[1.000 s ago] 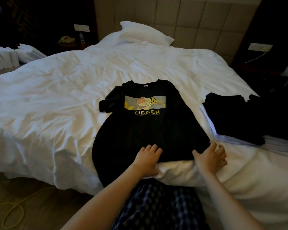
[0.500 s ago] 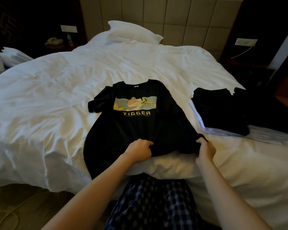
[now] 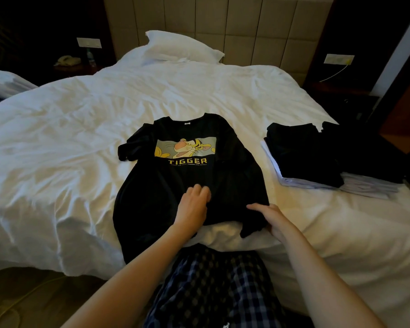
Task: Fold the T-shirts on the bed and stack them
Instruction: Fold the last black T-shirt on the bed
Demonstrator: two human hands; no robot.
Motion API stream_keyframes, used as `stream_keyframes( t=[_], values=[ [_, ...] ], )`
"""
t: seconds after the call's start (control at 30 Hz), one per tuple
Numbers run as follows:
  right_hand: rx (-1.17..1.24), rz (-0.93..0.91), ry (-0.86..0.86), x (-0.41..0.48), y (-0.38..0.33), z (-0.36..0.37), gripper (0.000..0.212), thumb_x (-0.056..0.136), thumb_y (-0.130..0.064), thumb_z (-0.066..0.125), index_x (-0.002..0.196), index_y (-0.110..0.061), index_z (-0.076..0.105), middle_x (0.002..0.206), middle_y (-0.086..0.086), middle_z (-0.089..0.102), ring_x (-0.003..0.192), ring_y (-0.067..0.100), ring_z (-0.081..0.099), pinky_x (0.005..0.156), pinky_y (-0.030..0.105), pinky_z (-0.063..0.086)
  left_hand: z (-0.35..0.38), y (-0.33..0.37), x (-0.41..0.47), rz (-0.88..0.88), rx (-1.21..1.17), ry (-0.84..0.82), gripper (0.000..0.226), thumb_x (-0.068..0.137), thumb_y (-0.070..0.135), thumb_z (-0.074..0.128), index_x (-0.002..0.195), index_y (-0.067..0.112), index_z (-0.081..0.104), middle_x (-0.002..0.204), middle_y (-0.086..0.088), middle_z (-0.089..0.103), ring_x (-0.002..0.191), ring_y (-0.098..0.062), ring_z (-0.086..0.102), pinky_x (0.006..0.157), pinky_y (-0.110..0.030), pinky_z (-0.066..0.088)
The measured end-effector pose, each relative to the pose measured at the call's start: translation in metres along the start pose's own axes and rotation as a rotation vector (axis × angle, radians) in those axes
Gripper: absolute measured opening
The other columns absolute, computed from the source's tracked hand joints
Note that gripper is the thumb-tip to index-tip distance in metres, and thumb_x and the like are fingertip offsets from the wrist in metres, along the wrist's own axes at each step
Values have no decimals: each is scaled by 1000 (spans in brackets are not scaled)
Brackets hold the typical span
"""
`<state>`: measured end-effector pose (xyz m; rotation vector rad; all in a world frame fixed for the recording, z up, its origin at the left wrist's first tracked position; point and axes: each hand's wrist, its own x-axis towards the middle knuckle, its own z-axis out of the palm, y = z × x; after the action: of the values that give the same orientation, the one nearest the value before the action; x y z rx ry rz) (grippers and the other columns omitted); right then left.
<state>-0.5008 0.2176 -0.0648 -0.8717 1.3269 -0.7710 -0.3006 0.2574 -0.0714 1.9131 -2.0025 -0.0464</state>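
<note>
- Head view: a black T-shirt [image 3: 175,185] with a yellow TIGGER print lies face up at the bed's [image 3: 69,143] foot edge, one sleeve bunched.
- Left hand [image 3: 193,207] rests on it below the print, fingers bent; grasping or not, I cannot tell.
- Right hand [image 3: 273,221] pinches its lower hem corner, thumb on top.

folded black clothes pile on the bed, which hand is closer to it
Right. The right hand holds the lower corner of the Tigger T-shirt on the side facing the folded black clothes pile; the left hand lies on the shirt's middle, farther from the pile.
</note>
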Motion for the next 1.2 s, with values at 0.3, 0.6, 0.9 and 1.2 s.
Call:
stream_keyframes(
  t=[0.3,0.6,0.9,1.2],
  values=[
    [538,83,43,-21,0,-19,35,103,-23,28,74,-9,43,51,11,53,48,20,56,39,19,47,28,30,-17,169,209,-172,58,87,24,56,138,13,32,128,-6,43,113,-24,46,89,-31,40],
    [-338,87,492,-4,7,-37,19,78,-2,57,96,4,52,94,18,56,75,31,53,63,32,41,6,31,-21,198,-113,-853,34,86,8,50,118,15,60,113,-8,62,98,-23,61,82,-32,52],
    [-969,-136,455,-5,12,-29,72,84,-15,65,140,-10,21,131,17,43,118,36,49,89,42,45,7,39,-11,170,-286,-855,42,83,-5,39,110,16,63,98,-3,64,80,-10,55,80,-25,47],
    [-1114,-329,464,13,-24,-17,55,80,-7,57,131,-11,37,129,14,43,118,34,44,95,43,41,-12,9,50,-105,-505,-704,23,94,5,47,111,13,60,96,6,54,82,-3,52,76,-17,45]
  ],
)
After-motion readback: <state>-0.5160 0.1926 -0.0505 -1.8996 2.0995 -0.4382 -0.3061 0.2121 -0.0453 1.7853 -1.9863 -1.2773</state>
